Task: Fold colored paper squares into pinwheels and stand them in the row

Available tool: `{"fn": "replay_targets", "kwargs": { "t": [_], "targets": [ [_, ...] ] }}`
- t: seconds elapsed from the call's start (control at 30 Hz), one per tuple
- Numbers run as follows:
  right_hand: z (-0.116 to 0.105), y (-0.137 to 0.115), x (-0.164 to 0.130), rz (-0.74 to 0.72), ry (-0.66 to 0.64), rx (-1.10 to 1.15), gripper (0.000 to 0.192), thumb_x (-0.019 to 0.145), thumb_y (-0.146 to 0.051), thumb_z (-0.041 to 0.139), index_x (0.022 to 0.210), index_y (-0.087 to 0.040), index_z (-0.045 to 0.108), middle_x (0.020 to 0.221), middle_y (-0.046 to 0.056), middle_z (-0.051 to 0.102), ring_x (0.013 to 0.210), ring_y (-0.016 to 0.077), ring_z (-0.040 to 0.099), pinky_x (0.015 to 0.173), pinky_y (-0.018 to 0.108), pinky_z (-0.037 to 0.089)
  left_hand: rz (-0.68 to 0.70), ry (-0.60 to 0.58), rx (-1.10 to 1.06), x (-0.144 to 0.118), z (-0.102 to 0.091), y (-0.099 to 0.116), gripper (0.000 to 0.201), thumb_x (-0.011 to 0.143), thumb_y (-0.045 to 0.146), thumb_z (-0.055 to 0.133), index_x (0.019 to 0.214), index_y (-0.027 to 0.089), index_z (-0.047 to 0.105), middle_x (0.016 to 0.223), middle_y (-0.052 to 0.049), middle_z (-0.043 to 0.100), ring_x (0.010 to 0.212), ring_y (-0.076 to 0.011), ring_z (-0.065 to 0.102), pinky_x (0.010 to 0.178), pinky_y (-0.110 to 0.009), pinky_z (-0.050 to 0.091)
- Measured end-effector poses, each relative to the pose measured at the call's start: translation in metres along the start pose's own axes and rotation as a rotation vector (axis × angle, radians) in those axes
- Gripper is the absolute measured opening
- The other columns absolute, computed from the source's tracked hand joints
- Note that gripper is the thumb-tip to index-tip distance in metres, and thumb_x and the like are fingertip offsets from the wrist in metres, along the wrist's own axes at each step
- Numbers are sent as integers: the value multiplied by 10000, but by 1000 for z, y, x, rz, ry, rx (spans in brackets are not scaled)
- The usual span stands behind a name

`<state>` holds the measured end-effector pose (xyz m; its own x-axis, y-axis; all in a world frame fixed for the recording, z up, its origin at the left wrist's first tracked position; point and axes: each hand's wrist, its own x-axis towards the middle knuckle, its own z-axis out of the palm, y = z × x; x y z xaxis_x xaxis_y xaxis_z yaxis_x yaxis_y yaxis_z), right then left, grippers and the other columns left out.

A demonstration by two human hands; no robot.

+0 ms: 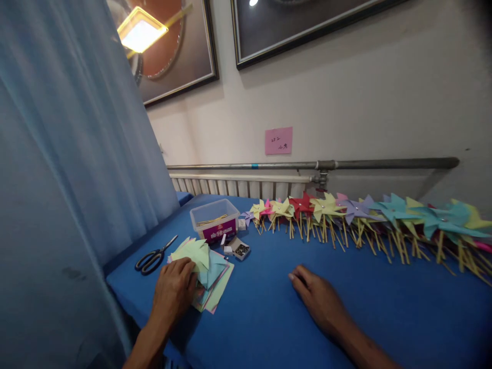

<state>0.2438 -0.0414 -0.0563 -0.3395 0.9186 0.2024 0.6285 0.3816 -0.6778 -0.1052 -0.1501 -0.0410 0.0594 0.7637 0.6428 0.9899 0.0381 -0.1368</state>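
Observation:
My left hand (pixel 176 284) is at the near left side of a stack of coloured paper (pixel 221 292), its fingers curled on a pale green cut paper (pixel 197 254); the fingertips are hidden. A light blue cut paper (pixel 212 270) lies just beside it on the stack. My right hand (pixel 315 293) rests on the blue table with its fingers curled in, and nothing shows in it. Black-handled scissors (pixel 152 260) lie left of the stack. A small open box of metal pins (pixel 241 249) stands behind the stack.
A clear plastic tub (pixel 215 218) with thin sticks inside stands toward the wall. Many finished paper pinwheels (pixel 325 206) on sticks lie in a long row along the back right. A blue curtain (pixel 77 128) hangs at left; a pipe (pixel 284 165) and radiator run behind the table.

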Motion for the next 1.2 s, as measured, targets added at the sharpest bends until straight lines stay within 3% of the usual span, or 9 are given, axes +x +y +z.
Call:
{"fn": "replay_targets", "kwargs": {
  "t": [0.17, 0.33, 0.47, 0.6, 0.8, 1.0, 1.2],
  "targets": [
    [0, -1, 0, 7, 11, 1, 320, 933, -446, 378, 703, -244, 470, 633, -11, 592, 604, 182, 556, 590, 288, 346, -22, 35, -12, -4, 4, 2, 172, 904, 161, 533, 916, 216, 695, 1043, -82, 735, 959, -246, 654, 853, -378, 437],
    [0, -1, 0, -4, 6, 2, 323, 932, -452, 368, 703, -245, 464, 631, -6, 584, 609, 189, 558, 603, 296, 355, -88, 76, -30, -4, 8, -1, 218, 872, 190, 563, 1046, 206, 694, 1171, -115, 713, 1088, -281, 633, 933, -416, 425],
    [-1, -2, 0, 2, 5, 5, 326, 937, -459, 359, 713, -246, 464, 637, -2, 578, 618, 195, 561, 605, 300, 359, -94, 32, -93, -5, 9, -3, 186, 927, 246, 531, 906, 232, 715, 1057, -75, 750, 995, -250, 664, 907, -398, 417],
    [-1, -2, 0, -2, 7, 12, 326, 936, -446, 367, 706, -244, 477, 625, -3, 583, 601, 189, 554, 590, 297, 352, -141, 74, -116, -6, 10, -3, 207, 940, 225, 498, 884, 221, 697, 991, -76, 758, 958, -247, 673, 902, -397, 413],
    [-1, -2, 1, 18, -8, -7, 323, 931, -447, 362, 718, -243, 493, 635, -6, 595, 605, 190, 558, 594, 299, 353, -101, 90, -130, -6, 13, -5, 248, 862, 234, 584, 1086, 195, 684, 1223, -128, 699, 1145, -299, 620, 980, -436, 405],
    [0, -2, 1, 14, 5, -6, 317, 929, -437, 371, 717, -242, 502, 626, -4, 593, 603, 191, 562, 590, 296, 356, -93, 81, -148, -6, 12, -2, 211, 928, 218, 512, 888, 233, 718, 1012, -64, 763, 965, -238, 685, 982, -426, 390],
    [0, 0, 1, 2, 15, -6, 323, 935, -440, 366, 714, -243, 496, 640, -1, 602, 606, 188, 558, 590, 291, 360, -150, 62, -141, -5, 13, 0, 279, 848, 236, 581, 1107, 197, 677, 1226, -134, 699, 1167, -294, 616, 1009, -445, 381]
  ]
}}
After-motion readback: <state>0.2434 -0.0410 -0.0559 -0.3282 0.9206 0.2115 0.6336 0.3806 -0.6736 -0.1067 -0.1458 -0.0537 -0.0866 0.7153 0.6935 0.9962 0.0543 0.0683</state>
